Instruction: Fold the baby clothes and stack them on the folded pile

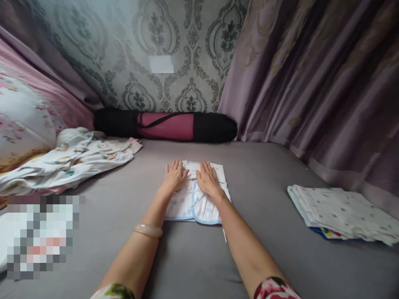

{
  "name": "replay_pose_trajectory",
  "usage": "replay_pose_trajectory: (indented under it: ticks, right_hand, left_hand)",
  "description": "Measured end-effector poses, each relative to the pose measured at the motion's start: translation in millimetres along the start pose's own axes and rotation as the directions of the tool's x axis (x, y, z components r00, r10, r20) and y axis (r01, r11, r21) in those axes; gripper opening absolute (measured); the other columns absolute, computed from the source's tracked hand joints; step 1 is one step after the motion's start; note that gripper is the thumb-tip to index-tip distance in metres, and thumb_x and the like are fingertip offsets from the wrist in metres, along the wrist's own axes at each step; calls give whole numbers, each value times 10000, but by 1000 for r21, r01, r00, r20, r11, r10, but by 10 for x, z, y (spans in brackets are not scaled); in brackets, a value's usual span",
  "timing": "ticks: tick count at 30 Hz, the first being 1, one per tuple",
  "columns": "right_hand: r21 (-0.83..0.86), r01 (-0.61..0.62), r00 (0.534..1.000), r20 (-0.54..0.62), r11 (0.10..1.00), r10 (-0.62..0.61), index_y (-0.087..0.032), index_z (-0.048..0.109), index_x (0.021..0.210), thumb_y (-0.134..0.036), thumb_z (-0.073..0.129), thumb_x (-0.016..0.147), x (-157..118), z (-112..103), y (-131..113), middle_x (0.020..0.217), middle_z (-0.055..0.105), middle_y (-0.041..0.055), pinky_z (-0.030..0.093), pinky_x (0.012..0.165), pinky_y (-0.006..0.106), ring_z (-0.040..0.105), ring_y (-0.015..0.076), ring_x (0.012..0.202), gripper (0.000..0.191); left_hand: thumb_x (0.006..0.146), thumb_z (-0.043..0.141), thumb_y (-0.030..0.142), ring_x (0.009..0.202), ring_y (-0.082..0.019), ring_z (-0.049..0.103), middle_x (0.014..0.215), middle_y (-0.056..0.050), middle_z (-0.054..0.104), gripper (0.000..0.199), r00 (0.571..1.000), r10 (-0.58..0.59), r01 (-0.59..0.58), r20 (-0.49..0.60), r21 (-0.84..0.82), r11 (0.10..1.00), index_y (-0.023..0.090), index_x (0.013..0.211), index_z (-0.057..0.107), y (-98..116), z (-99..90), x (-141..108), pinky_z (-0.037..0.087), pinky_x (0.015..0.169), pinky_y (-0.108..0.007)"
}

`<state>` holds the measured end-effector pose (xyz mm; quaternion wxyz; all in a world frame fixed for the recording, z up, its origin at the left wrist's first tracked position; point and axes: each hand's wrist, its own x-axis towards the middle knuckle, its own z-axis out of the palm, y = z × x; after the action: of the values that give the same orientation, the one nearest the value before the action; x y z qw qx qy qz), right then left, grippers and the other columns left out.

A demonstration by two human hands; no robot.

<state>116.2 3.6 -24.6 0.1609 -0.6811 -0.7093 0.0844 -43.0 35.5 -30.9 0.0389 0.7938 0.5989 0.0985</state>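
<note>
Left hand: the left hand (pixel 175 178) is flat and wide, pressing on the little shirt, holding nothing.
Right hand: the right hand (pixel 208 179) is flat and wide too, on the shirt's other side.
Little shirt: the little shirt (pixel 187 207), white with blue edges, lies in the middle of the frame on the gray sheet (pixel 258 191).
Folded cloths: the folded cloths (pixel 343 211) sit at the lower right.

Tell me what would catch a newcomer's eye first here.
Probably the left hand and right hand, spread flat on a small white garment with blue edging, mid-picture on the grey sheet. Next, perhaps, the long black-and-maroon bag lying behind them along the patterned wall, and the purple curtain on the right.
</note>
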Motion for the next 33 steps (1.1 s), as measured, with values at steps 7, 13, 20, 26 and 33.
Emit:
replay_pose_trajectory:
  ticks: [7, 13, 20, 26, 33]
  right_hand:
    - [-87, -276, 955, -136, 957, 263, 30, 259, 1492, -370, 263, 1003, 22, -104, 321, 1572, 234, 198, 135, 1170, 434, 155, 307, 1463, 632]
    - [-152, -307, 951, -90, 939, 296, 34, 301, 1475, -386, 270, 1003, -8, 31, 431, 1543, 302, 213, 177, 1155, 405, 259, 306, 1427, 632]
    - [-110, -308, 951, -77, 945, 300, 22, 321, 1471, -386, 244, 1000, 22, -47, 410, 1542, 301, 215, 182, 1153, 425, 260, 312, 1428, 628]
    - [-95, -228, 973, -57, 969, 223, -2, 268, 1498, -403, 230, 1003, 11, -65, 245, 1571, 241, 190, 122, 1169, 450, 176, 290, 1460, 638]
    - [-103, -265, 963, 21, 959, 269, -54, 290, 1503, -429, 208, 1008, -8, -21, 231, 1583, 214, 176, 134, 1159, 498, 147, 294, 1469, 627]
  left_hand:
    - [993, 218, 430, 1462, -281, 219, 1549, -175, 312, 594, 1000, 9, -8, -30, 21, 1000, 93, 1463, 349, 20, 36, 12, 149, 1182, -515]
    - [994, 190, 461, 1468, -298, 183, 1562, -184, 277, 638, 997, 0, -2, 81, 26, 1000, 52, 1463, 331, -43, 140, 9, 159, 1177, -507]
    - [995, 216, 440, 1465, -298, 198, 1555, -189, 291, 609, 999, 24, -24, 43, -17, 1000, 72, 1467, 325, 14, 25, -2, 130, 1172, -555]
    - [1000, 226, 413, 1475, -258, 175, 1568, -124, 292, 556, 991, 134, -134, -13, -18, 991, 155, 1482, 330, 136, -24, -17, 112, 1189, -509]
    - [1000, 245, 442, 1470, -266, 192, 1580, -123, 261, 556, 979, 136, -128, 151, -62, 990, 179, 1485, 312, 157, 25, -56, 135, 1180, -497]
